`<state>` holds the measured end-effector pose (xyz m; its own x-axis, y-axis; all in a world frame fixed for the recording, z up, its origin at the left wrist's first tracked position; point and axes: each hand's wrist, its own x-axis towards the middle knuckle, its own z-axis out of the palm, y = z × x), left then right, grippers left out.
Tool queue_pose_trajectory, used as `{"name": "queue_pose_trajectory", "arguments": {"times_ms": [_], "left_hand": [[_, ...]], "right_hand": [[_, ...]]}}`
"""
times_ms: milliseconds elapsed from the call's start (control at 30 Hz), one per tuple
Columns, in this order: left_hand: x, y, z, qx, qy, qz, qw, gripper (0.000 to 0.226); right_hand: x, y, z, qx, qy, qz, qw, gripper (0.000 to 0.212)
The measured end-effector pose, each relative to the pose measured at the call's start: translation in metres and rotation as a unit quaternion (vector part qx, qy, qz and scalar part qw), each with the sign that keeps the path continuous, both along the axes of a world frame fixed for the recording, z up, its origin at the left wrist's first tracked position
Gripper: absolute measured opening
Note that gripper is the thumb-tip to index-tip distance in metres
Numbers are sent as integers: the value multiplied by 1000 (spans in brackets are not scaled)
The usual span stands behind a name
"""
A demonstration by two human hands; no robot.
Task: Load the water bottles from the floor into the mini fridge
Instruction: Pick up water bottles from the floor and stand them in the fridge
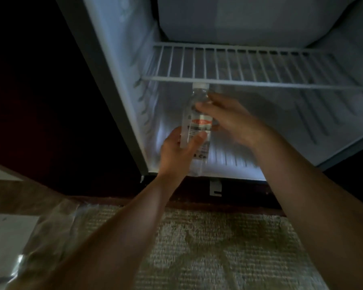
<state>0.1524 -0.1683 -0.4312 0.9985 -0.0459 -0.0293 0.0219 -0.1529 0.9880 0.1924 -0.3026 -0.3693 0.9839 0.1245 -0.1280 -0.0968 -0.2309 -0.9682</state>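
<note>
I hold one water bottle point(198, 122) upright in the lower compartment of the open mini fridge point(122, 59), its cap just under the wire shelf point(249, 65). My left hand point(177, 152) grips its lower body; my right hand point(228, 120) grips near its shoulder.

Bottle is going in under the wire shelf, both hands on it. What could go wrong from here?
1. The cap of the bottle is right at the front bar of the wire shelf; lifting or tilting could snag it.
2. The left hand and right hand hold it seemingly near the front lip of the fridge floor; released there, it might tip out onto the rug.
</note>
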Motion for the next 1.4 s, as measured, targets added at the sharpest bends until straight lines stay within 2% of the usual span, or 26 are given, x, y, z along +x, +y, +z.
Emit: {"name": "queue_pose_trajectory", "arguments": {"times_ms": [67, 167, 233, 333, 433, 533, 633, 733, 833, 900, 967, 1100, 1267, 1400], "left_hand": [[12, -2, -1, 12, -8, -12, 1000, 25], [28, -3, -3, 17, -9, -15, 1000, 8], [37, -6, -1, 3, 8, -20, 1000, 14], [50, -9, 3, 3, 46, -26, 999, 16], [56, -14, 6, 28, 39, -40, 998, 31], [58, -18, 9, 93, 10, -64, 994, 32], [55, -20, 17, 135, 25, -105, 985, 38], [48, -19, 28, 180, 24, -156, 971, 37], [40, -20, 37, 239, 21, -207, 949, 40], [36, -22, 41, 288, 18, -216, 933, 46], [33, -23, 44, 319, 28, -209, 924, 50], [34, -18, 41, 313, 56, -202, 926, 60], [41, -5, 34, 242, 60, -162, 955, 54], [42, 2, 19, 172, 45, -108, 978, 49]], "right_hand": [[8, -7, -3, -5, 5, -1, 1000, 25], [23, -12, -10, -5, 14, -19, 1000, 47], [33, -13, -14, -31, 13, -33, 999, 54], [40, -15, -15, -15, 24, -73, 997, 37], [36, -21, -16, 18, 34, -104, 994, 19], [29, -25, -12, 18, 44, -124, 991, 20], [17, -29, -6, 8, 52, -146, 988, 22], [6, -30, -2, 6, 52, -170, 984, 34], [0, -27, 0, -46, 51, -197, 978, 50], [-4, -24, 1, -80, 46, -214, 972, 61], [-4, -21, 2, -104, 37, -232, 966, 63], [-6, -13, 3, -192, 13, -224, 956, 58], [5, 1, -7, -164, -40, -242, 955, 55], [17, 19, -14, -152, -68, -206, 964, 56]]}}
